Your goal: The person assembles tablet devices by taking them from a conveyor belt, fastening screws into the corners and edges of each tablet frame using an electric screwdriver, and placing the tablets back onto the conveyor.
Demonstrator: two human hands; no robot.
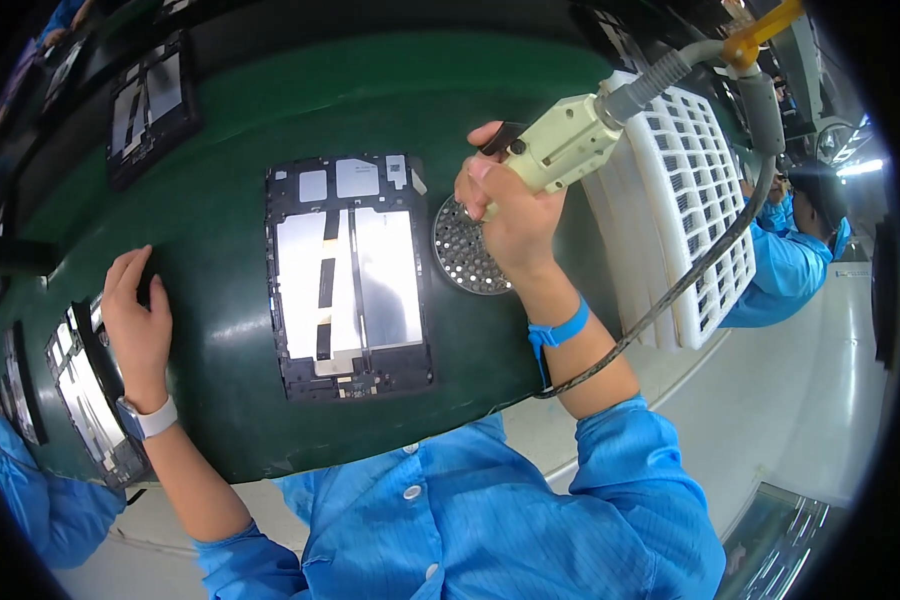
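My right hand (510,205) is wrapped round a pale green electric screwdriver (570,140), with a black lever under the fingers. Its tip is hidden behind the hand. Just below this hand sits a round metal dish (467,250) with a dotted surface. An opened tablet body (395,270), black-framed with silvery plates and a dark ribbon strip, lies flat on the green mat (220,345) left of the dish. Over at the left, my left hand (137,315) has its fingers stretched out, beside another tablet body (85,390) that it partly covers.
White grid trays (685,200) are stacked at the right. A grey cable (705,270) hangs across them toward my right wrist. Another tablet body (150,105) lies at the far left. People in blue (785,260) sit at the right and the lower left.
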